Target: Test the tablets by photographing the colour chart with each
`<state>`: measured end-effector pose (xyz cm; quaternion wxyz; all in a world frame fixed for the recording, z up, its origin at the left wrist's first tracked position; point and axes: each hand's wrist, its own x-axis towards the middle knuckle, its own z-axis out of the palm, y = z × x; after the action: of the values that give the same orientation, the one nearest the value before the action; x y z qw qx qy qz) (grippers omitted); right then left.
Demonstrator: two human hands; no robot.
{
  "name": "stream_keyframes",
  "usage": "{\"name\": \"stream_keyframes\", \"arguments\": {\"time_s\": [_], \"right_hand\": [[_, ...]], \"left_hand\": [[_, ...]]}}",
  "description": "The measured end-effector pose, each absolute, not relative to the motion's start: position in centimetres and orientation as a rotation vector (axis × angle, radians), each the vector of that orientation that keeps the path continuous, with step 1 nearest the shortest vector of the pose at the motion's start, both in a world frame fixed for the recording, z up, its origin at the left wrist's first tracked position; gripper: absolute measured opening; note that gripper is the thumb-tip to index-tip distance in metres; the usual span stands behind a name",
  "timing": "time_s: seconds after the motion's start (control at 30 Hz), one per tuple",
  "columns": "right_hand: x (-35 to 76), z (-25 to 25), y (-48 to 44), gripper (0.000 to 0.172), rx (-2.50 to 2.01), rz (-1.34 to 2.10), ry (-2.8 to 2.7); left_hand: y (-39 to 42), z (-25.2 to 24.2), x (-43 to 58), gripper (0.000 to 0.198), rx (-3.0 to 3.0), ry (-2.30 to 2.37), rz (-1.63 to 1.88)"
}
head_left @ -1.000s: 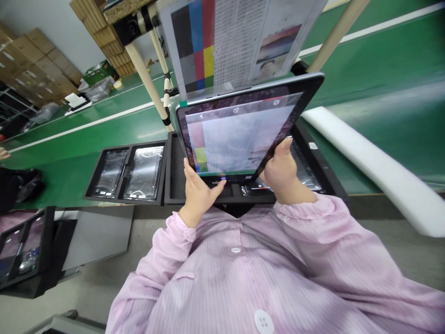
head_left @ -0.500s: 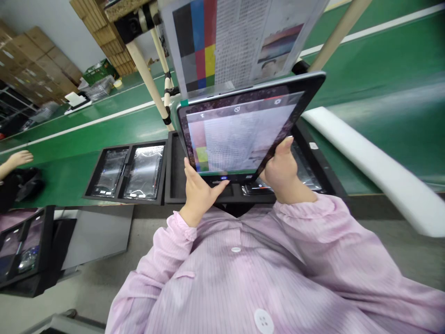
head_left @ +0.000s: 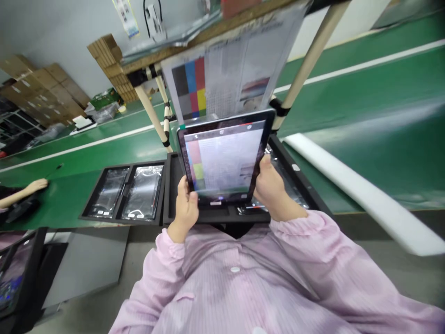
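Left hand [head_left: 186, 204] and right hand [head_left: 269, 188] clamp the black-framed tablet [head_left: 224, 157], tilted toward the colour-block chart [head_left: 222, 83] at twelve o'clock, apparently framing it onscreen.

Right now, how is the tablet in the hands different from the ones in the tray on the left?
The held tablet is lit, showing colour patches; the tray tablets look dark and wrapped in shiny plastic. The held one stands tilted up, gripped by the left hand and right hand; the tray ones lie flat. All look alike in shape.

Single head view, looks forward and down from above the chest, close on both hands [head_left: 187, 206] holding a tablet [head_left: 224, 157].
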<state>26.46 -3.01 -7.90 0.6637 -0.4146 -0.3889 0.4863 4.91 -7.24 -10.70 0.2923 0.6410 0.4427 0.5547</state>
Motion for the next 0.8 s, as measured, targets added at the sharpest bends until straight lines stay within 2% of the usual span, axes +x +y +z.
{"name": "stream_keyframes", "arguments": {"time_s": [0.07, 0.17, 0.3, 0.43, 0.6, 0.8], "right_hand": [[26.4, -7.0, -3.2, 0.093, -1.007, 1.157, -0.859], [26.2, -5.1, -3.8, 0.094, -0.998, 1.14, -1.004], [26.6, -2.5, -4.4, 0.076, -0.736, 0.905, -1.44], [27.6, -0.9, -3.9, 0.067, -0.765, 0.678, -1.668], [27.7, -2.0, -3.3, 0.072, -0.797, 0.59, -1.728], [27.5, -3.6, -2.7, 0.082, -0.82, 0.822, -1.645]], "left_hand": [[-6.6, -9.9, 4.1, 0.062, 1.426, 1.059, 1.514], [-6.1, -8.6, 3.8, 0.062, 1.044, 0.991, 1.584], [-6.5, -7.2, 4.5, 0.062, 0.789, 0.901, 1.663], [-6.9, -6.8, 5.0, 0.062, 0.726, 0.864, 1.64], [-7.2, -7.8, 4.6, 0.063, 0.67, 0.907, 1.621], [-8.1, -7.6, 4.6, 0.063, 0.631, 1.024, 1.639]]}}
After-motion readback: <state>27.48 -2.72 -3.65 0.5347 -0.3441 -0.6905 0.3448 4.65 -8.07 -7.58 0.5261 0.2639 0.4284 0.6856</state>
